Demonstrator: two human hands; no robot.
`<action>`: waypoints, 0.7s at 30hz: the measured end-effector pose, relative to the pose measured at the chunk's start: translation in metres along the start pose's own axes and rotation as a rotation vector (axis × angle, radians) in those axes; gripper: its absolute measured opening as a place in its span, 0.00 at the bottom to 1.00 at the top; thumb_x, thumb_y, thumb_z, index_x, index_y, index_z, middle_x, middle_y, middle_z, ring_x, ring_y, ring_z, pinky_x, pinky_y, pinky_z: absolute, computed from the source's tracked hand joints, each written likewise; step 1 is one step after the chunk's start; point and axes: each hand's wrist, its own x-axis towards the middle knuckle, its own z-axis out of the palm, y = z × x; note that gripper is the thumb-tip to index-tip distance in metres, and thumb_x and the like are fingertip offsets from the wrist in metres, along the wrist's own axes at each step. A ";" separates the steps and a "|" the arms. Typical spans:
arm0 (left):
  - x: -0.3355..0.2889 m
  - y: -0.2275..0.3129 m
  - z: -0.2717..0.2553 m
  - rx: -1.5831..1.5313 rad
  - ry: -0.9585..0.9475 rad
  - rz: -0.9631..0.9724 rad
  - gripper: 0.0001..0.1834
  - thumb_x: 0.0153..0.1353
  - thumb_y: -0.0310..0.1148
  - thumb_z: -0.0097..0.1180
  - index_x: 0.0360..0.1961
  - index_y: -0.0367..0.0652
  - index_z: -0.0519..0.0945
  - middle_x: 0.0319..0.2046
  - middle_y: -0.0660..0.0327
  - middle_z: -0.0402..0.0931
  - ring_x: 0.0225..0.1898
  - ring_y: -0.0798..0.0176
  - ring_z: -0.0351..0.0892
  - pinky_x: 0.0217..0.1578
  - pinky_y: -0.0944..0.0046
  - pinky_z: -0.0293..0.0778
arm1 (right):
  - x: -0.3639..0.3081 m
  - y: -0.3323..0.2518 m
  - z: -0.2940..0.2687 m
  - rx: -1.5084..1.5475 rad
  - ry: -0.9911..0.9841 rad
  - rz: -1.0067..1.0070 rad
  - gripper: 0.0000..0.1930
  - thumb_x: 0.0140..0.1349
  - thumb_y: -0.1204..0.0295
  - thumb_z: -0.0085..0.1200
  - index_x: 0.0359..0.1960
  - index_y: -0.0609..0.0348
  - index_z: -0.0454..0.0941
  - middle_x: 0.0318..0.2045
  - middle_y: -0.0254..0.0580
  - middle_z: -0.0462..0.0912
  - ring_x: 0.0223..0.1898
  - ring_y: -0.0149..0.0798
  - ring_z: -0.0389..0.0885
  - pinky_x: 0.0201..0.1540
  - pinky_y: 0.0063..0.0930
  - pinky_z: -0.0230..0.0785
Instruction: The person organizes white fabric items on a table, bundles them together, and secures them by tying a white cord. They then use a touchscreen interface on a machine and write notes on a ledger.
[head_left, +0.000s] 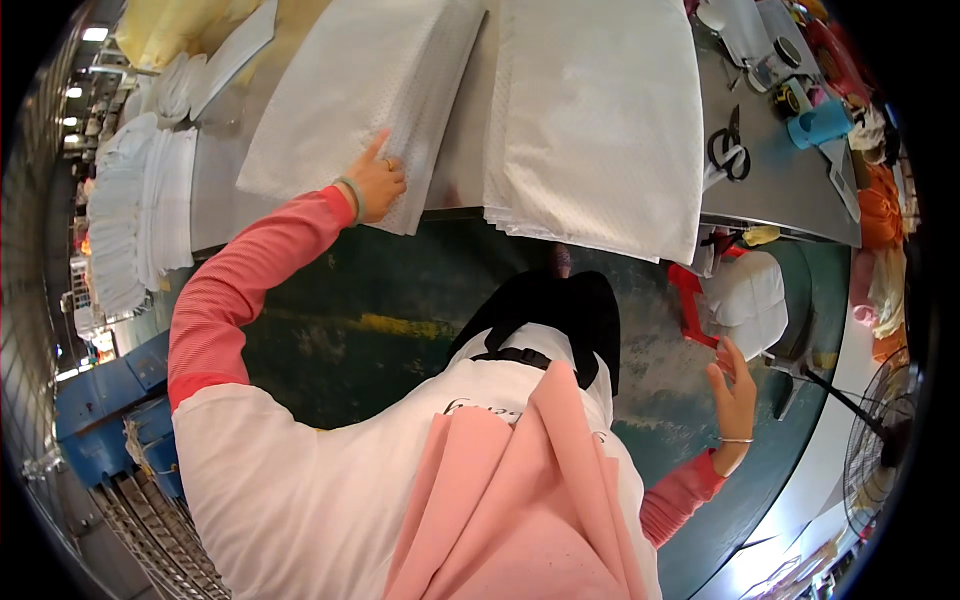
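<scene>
On the metal table lies a left stack of white dotted fabric sheets (340,100), its layered edges fanned along the right side. My left hand (378,188) rests at the near right part of this stack, index finger stretched out, the other fingers partly bent; nothing shows in its grasp. A right stack of white fabric (600,120) lies beside it, its near edge hanging over the table edge. Away from the table, my right hand (735,400) is in the air at my right side with fingers apart, holding nothing, near a stool with a white cushion (745,300).
Black-handled scissors (730,150), a blue cup (820,125) and a clear jar (777,65) sit on the table (465,150) at right. Gathered white fabric (125,215) hangs at left. Blue bins (115,385) stand at lower left, a black fan (880,440) at lower right.
</scene>
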 end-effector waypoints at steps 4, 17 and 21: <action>0.018 0.014 -0.007 -0.038 -0.078 -0.010 0.18 0.50 0.52 0.47 0.36 0.56 0.79 0.40 0.67 0.73 0.51 0.63 0.64 0.60 0.41 0.31 | -0.030 0.025 0.001 -0.016 0.089 0.135 0.24 0.53 0.66 0.54 0.52 0.61 0.67 0.41 0.48 0.76 0.41 0.37 0.74 0.45 0.28 0.64; 0.060 0.027 0.030 0.101 -0.203 -0.020 0.21 0.53 0.54 0.46 0.38 0.53 0.80 0.51 0.64 0.66 0.55 0.60 0.57 0.57 0.52 0.43 | -0.053 0.052 0.012 0.021 0.138 0.219 0.24 0.53 0.64 0.54 0.51 0.60 0.67 0.39 0.50 0.76 0.40 0.38 0.75 0.43 0.28 0.65; 0.082 0.032 0.059 0.108 -0.089 0.063 0.21 0.54 0.52 0.46 0.41 0.53 0.78 0.53 0.66 0.64 0.57 0.61 0.55 0.59 0.48 0.40 | -0.049 0.047 0.014 0.002 0.126 0.210 0.24 0.53 0.64 0.54 0.51 0.60 0.67 0.39 0.51 0.76 0.39 0.39 0.75 0.43 0.28 0.65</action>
